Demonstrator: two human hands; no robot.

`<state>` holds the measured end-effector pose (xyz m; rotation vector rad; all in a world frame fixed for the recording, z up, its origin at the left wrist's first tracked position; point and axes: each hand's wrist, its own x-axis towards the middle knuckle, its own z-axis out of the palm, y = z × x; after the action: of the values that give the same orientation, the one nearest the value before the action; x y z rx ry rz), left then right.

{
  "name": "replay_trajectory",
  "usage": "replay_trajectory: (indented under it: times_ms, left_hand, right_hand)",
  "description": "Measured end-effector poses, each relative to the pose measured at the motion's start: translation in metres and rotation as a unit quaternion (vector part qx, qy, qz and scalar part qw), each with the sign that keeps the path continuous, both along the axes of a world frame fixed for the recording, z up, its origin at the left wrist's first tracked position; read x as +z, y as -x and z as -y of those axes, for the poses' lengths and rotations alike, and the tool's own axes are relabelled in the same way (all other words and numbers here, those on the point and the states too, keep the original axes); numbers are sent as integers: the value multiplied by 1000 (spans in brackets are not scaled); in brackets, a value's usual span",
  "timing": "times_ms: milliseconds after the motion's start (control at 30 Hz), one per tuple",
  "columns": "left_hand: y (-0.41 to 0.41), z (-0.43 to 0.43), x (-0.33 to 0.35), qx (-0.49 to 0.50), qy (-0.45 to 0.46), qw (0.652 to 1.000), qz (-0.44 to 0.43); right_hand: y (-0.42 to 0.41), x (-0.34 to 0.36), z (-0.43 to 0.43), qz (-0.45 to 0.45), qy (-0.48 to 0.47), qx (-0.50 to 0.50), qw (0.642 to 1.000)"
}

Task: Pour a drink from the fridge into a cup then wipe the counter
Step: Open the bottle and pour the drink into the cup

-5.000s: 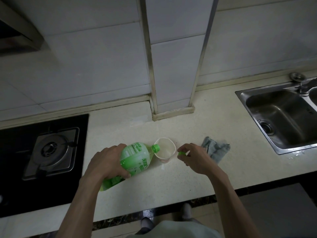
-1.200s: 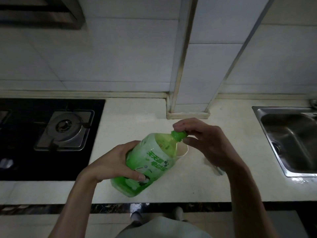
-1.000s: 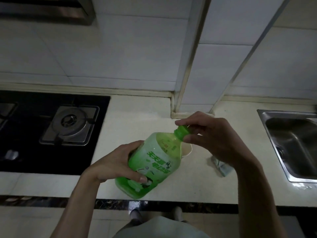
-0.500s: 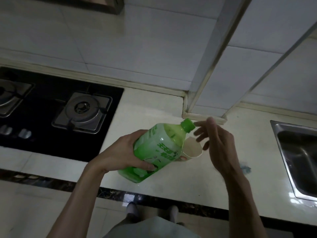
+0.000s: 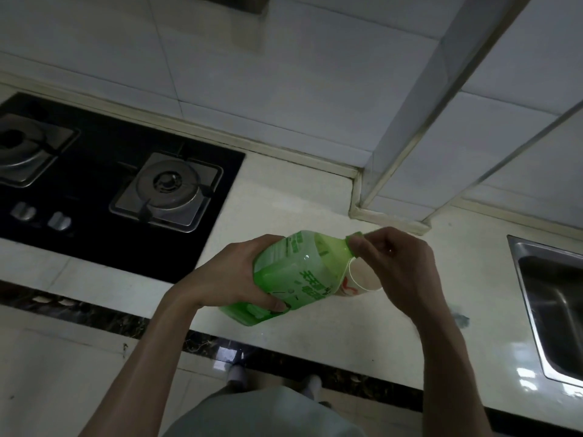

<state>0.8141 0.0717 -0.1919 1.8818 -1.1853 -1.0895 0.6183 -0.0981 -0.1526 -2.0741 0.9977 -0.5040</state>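
Observation:
My left hand [image 5: 233, 279] grips a green drink bottle [image 5: 293, 275] by its body, held tilted above the pale counter [image 5: 284, 197] with its neck up and to the right. My right hand [image 5: 394, 263] pinches the green cap [image 5: 355, 239] on the bottle's neck. A white paper cup [image 5: 362, 279] with a red print stands on the counter just behind the bottle, partly hidden by bottle and right hand. Only a small corner of the grey cloth [image 5: 460, 318] shows beside my right forearm.
A black gas hob [image 5: 94, 184] with two burners fills the counter's left. A steel sink [image 5: 555, 304] sits at the right edge. A tiled pillar [image 5: 410, 152] juts onto the counter behind the cup. The counter's dark front edge [image 5: 220, 345] runs below my arms.
Five seconds ago the bottle was tipped at the cup, cap off in my right hand. The cap is now on the neck; my right hand opened briefly, then closed on it again. The view swung left.

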Motion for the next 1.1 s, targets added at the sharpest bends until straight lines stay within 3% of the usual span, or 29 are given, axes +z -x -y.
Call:
replay_trajectory:
  times_ms: [200, 367, 467, 600, 667, 733, 833, 933, 1033, 1100]
  left_hand:
    - [-12, -10, -2, 5, 10, 1000, 18]
    - [-29, -23, -4, -7, 26, 1000, -4]
    - [-27, -21, -8, 30, 79, 996, 28]
    - [-15, -17, -22, 105, 152, 975, 124]
    - [-15, -21, -24, 117, 153, 980, 52]
    - [-21, -25, -22, 110, 134, 984, -32]
    - [-29, -28, -13, 81, 91, 988, -93]
    - [-39, -31, -6, 46, 69, 986, -142]
    - [-46, -32, -4, 14, 68, 983, -167]
    - [-42, -26, -7, 43, 86, 987, -129]
  right_hand:
    - [-17, 1, -14, -11, -28, -4, 1000]
    - [-28, 9, -24, 73, -53, 55, 994]
    - [-40, 6, -28, 92, -54, -19, 994]
    - [-69, 1, -30, 39, -5, -165, 985]
    - [-78, 3, -31, 44, 28, -165, 985]
    - [-83, 9, -31, 61, 38, -97, 993]
    - [-84, 21, -29, 98, 17, 29, 995]
    - [-83, 38, -29, 101, 11, 85, 991]
    - [-84, 50, -33, 94, -7, 94, 991]
    - [-89, 46, -33, 97, 13, 31, 995]
